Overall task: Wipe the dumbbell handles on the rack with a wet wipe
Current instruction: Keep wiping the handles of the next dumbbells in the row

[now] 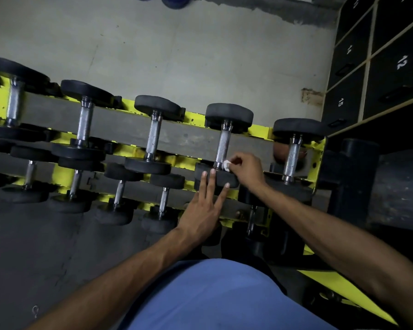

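Head view: right fingers (236, 160) pinching limp white wet wipe (225, 166) on knurled steel handle (222, 144); left fingers (211, 184) spread across heavy-looking black rubber head (222, 177).

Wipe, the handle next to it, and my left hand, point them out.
wipe (226, 166): head view, middle of the white wad.
handle (222, 142): head view, middle of the knurled bar.
left hand (202, 210): head view, back of the hand.

A gym: dumbbells (153, 136) on a yellow rack (260, 130), numbered lockers (396, 67).
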`<state>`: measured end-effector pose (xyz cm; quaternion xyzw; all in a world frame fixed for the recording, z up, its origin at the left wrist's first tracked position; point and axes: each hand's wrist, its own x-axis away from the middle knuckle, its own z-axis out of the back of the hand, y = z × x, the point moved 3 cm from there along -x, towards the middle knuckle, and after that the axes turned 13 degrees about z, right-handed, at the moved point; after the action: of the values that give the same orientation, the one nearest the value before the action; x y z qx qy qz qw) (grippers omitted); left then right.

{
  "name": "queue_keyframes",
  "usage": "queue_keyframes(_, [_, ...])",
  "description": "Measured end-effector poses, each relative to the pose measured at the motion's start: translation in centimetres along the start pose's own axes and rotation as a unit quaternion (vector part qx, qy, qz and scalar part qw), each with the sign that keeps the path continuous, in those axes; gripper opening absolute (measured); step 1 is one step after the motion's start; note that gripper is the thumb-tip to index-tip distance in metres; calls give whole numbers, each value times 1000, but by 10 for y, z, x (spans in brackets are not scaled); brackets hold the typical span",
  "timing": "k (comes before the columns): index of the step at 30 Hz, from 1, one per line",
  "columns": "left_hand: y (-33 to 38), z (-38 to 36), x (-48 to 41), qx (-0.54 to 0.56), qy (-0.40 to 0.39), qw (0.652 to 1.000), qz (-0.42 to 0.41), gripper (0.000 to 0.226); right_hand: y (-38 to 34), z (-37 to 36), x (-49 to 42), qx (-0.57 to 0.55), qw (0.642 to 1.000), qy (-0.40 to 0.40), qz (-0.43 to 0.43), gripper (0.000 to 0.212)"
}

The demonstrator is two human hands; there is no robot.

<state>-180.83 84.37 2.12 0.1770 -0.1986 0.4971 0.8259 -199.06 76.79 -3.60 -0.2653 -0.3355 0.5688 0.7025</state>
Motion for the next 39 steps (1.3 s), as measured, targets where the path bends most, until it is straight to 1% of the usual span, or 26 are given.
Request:
queue_keyframes(2, [2,-2,-1,-2,-3,1000,2,97,2,-6,-10,-141,983,26,-113,15])
queue_keyframes(3, [3,-1,-1,-3,-9,1000,4,98,4,-8,-20,-216,961,49,-163,19])
queue_keyframes(4, [3,-1,0,-3,-14,1000,4,99,0,-7,-32,-287,933,68,-207,22])
queue_keyframes(7, [3,1,0,-1,-22,1000,1,97,-8,-6,-77,-470,835,101,-268,25])
queue_keyframes(9, [3,1,-1,-2,-20,1000,2,96,-14,-11,-92,-570,766,84,-287,32])
queue_keyframes(11, [3,-1,-1,-3,-12,1000,7,94,-14,-18,-92,-600,746,45,-286,34])
queue_keyframes(14, [2,-4,-2,-1,1,1000,7,95,-10,-19,-90,-609,742,23,-279,36])
queue_keyframes(15, [2,-5,-3,-2,1,1000,5,96,-9,-19,-91,-612,737,45,-284,36])
queue_keyframes(17, [2,-7,-3,-1,-1,1000,3,96,-7,-25,-89,-599,734,142,-287,29])
queue_keyframes(18, [2,-8,-3,1,2,1000,4,96,-6,-26,-86,-575,745,201,-272,21])
queue_keyframes(19, [2,-8,-3,3,3,1000,4,96,-3,-27,-82,-535,769,253,-240,15])
queue_keyframes(21, [1,-8,-3,5,-1,1000,3,95,-3,-21,-70,-383,858,304,-158,8])
queue_keyframes(22, [1,-7,-3,6,-5,1000,2,94,-6,-16,-63,-284,906,295,-109,10])
queue_keyframes(23, [1,-6,-3,6,-6,1000,1,95,-9,-13,-57,-179,943,276,-53,13])
queue_keyframes(24, [1,-6,-3,4,-6,1000,0,95,-14,-9,-51,-64,966,252,11,14])
queue_keyframes(25, [2,-5,-3,4,-6,1000,0,95,-18,-7,-46,46,970,226,78,14])
queue_keyframes(26, [2,-6,-2,4,-5,1000,0,96,-22,-3,-41,141,958,203,147,14])
queue_keyframes(27, [2,-6,-2,4,-3,1000,0,96,-22,-2,-40,216,935,179,215,14])
queue_keyframes(28, [2,-5,-2,4,-3,1000,1,96,-22,0,-41,265,912,160,270,16])
queue_keyframes(29, [2,-4,-2,4,-4,1000,1,97,-22,3,-44,290,893,141,314,19])
queue_keyframes(31, [2,-2,-1,0,-11,1000,2,98,-21,8,-51,321,867,94,368,23])
queue_keyframes(33, [3,0,0,4,-18,1000,4,98,-22,8,-59,373,850,42,370,28])
queue_keyframes(35, [4,0,1,7,-16,1000,6,98,-27,8,-62,404,847,-3,346,30])
queue_keyframes(36, [4,0,1,7,-15,1000,4,98,-32,5,-63,409,845,-45,340,30])
queue_keyframes(37, [4,0,1,8,-14,1000,2,99,-41,2,-63,413,839,-105,339,30])
queue_keyframes(39, [5,0,1,13,-11,1000,2,101,-54,-7,-60,429,789,-255,359,26])
